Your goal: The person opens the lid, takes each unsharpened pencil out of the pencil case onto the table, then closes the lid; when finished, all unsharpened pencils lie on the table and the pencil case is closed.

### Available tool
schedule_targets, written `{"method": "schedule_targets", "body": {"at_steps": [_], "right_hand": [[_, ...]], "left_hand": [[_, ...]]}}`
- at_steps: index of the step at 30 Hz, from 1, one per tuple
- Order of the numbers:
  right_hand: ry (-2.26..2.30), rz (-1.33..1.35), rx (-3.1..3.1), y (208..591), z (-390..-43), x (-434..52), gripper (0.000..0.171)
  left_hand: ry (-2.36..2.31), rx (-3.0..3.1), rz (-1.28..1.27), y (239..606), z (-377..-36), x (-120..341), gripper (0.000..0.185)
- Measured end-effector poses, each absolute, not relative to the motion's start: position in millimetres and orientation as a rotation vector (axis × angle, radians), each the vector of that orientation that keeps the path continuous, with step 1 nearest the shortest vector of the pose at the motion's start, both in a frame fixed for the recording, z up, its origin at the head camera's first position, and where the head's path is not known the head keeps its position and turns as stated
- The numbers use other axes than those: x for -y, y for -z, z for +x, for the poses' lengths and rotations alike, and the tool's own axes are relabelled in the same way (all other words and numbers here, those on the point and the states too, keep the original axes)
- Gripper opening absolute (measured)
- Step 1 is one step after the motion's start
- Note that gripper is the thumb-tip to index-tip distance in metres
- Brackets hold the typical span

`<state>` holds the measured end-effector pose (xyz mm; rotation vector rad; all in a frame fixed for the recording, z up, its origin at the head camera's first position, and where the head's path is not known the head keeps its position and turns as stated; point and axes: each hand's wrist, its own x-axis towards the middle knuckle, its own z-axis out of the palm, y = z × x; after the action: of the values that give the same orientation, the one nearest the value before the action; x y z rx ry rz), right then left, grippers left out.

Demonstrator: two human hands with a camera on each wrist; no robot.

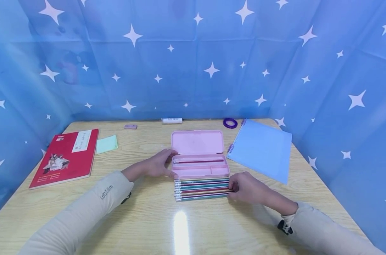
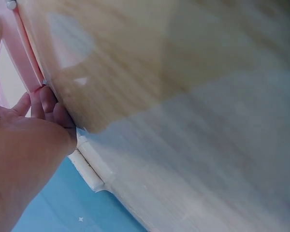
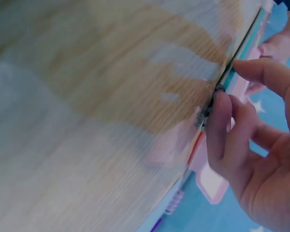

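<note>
Wooden table (image 1: 148,219) enclosed by blue starry backdrop (image 1: 193,71).

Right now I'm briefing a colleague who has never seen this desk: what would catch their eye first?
The open pink pencil case at the table's middle, steadied at its left end by the left hand. Just in front lies a row of colourful pencils, their right ends touched by the right hand. A red book lies far left.

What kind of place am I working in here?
Probably a staged study desk: a wooden table walled in by blue star-print cloth, with school stationery on it, namely an open pink pencil case, a row of pencils, a red book and a blue notebook.
</note>
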<state>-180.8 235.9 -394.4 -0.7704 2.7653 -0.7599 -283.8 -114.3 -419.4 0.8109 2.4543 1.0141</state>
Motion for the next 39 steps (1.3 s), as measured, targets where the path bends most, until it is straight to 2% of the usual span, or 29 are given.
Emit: {"method": "schedule_targets", "body": {"at_steps": [9, 17, 26, 39], "right_hand": [[0.71, -0.698, -2.846, 378.7, -185.1, -220.3, 0.013], [0.817, -0.792, -2.835, 379.5, -220.3, -201.5, 0.003], [0.79, -0.763, -2.908, 392.5, -271.6, -200.5, 0.01], [0.757, -0.79, -2.842, 399.0, -289.8, -200.5, 0.009]], "left_hand": [[-0.991, -2.47, 0.799, 418.5, -282.7, 114.0, 0.099], [-0.995, -2.466, 0.796, 420.3, -284.4, 115.0, 0.099], [-0.996, -2.461, 0.796, 420.5, -284.0, 114.1, 0.1], [-0.985, -2.465, 0.768, 418.9, -283.7, 114.7, 0.101]]}}
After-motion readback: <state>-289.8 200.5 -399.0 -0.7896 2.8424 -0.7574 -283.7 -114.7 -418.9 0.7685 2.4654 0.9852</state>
